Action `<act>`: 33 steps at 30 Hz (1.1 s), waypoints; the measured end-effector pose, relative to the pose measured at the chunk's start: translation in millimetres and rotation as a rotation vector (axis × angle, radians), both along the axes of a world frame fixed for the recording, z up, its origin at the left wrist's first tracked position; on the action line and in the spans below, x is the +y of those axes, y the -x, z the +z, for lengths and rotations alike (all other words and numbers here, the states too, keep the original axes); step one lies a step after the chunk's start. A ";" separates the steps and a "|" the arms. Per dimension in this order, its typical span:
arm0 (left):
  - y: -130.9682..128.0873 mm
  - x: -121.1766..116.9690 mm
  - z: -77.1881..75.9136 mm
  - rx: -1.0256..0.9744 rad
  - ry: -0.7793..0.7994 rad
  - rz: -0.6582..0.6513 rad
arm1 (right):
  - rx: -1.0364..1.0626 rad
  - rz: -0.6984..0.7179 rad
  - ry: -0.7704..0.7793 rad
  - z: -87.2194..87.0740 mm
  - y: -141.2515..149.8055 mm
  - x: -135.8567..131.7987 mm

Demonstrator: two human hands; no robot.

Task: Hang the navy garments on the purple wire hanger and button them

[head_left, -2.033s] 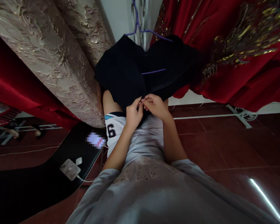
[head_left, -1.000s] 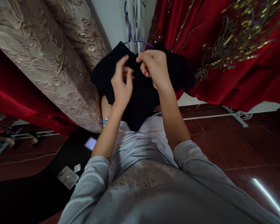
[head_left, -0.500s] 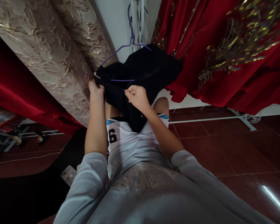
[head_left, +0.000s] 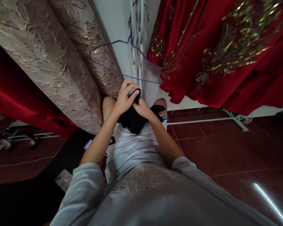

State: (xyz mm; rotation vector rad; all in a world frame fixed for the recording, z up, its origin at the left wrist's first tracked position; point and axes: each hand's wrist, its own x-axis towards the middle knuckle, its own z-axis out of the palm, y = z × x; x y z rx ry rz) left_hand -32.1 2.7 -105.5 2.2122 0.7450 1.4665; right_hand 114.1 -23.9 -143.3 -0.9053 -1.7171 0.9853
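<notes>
A black garment (head_left: 134, 122) lies bunched over my lap, one part of it raised between my hands. My left hand (head_left: 126, 98) grips a folded edge of it, thumb and fingers curled round the cloth. Close beside, on the right, my right hand (head_left: 141, 108) holds the same garment from below, its fingertips partly hidden in the fabric. What kind of garment it is does not show. Above my hands a purple wire hanger (head_left: 129, 77) hangs bare from a white metal rack (head_left: 138, 37).
Pale embossed curtain-like fabric (head_left: 49, 59) hangs on the left. At the right is red cloth (head_left: 179, 62) with gold sequins. A rack's white foot bar (head_left: 202, 120) runs along the tiled floor (head_left: 226, 147). A phone-like object (head_left: 64, 180) lies on a black surface (head_left: 25, 197) beside me.
The black garment has come off the purple hanger, down onto my lap. My left hand has moved right, close to my right hand. The hanger now swings free.
</notes>
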 end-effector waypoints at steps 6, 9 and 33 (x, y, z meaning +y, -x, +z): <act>41.9 -3.5 -43.1 0.487 0.461 -0.067 | -0.030 -0.102 -0.257 46.6 -17.0 46.1; 79.0 -1.4 -56.8 0.844 0.522 -0.016 | -0.025 -0.216 -0.283 48.7 -29.4 86.1; 96.3 58.4 119.9 0.272 0.033 0.253 | -0.191 -0.364 -0.269 111.1 -190.7 40.2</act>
